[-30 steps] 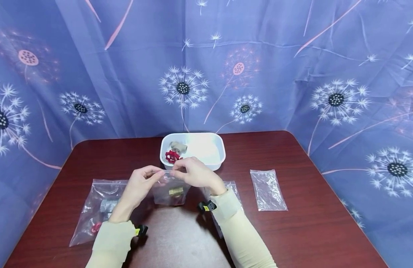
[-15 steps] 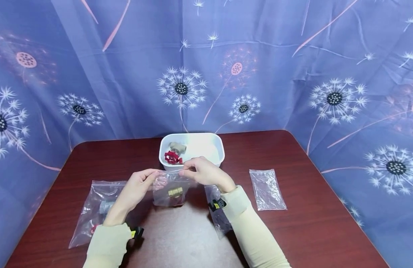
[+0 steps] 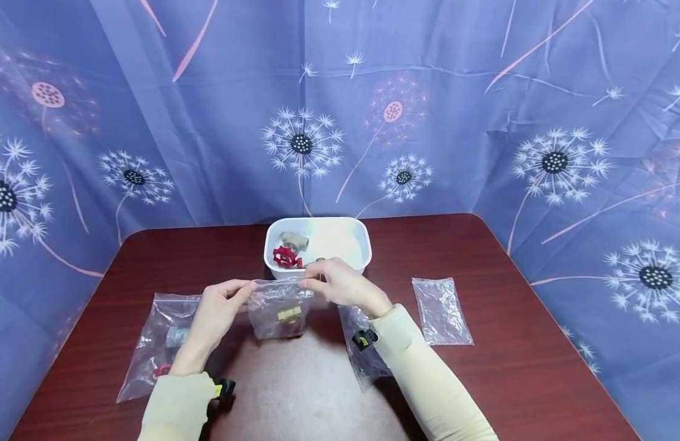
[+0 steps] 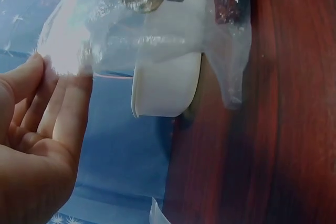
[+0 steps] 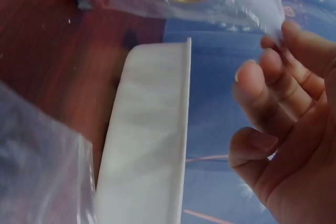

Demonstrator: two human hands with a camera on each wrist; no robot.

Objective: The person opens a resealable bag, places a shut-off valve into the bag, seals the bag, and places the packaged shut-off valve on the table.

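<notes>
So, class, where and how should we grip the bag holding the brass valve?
Probably near the two upper corners of the clear bag, one hand from each side, as the left hand and right hand pinch it. The top edge runs between them, and the brass valve sits lower, leaving thin film to pinch.

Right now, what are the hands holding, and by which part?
The clear bag containing the valve, pinched at opposite ends of its top edge by left hand and right hand.

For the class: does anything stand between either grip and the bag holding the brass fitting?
Nothing visible does: the left grip and right grip pinch the clear bag near opposite ends of its top edge. The white tub sits beyond the bag.
</notes>
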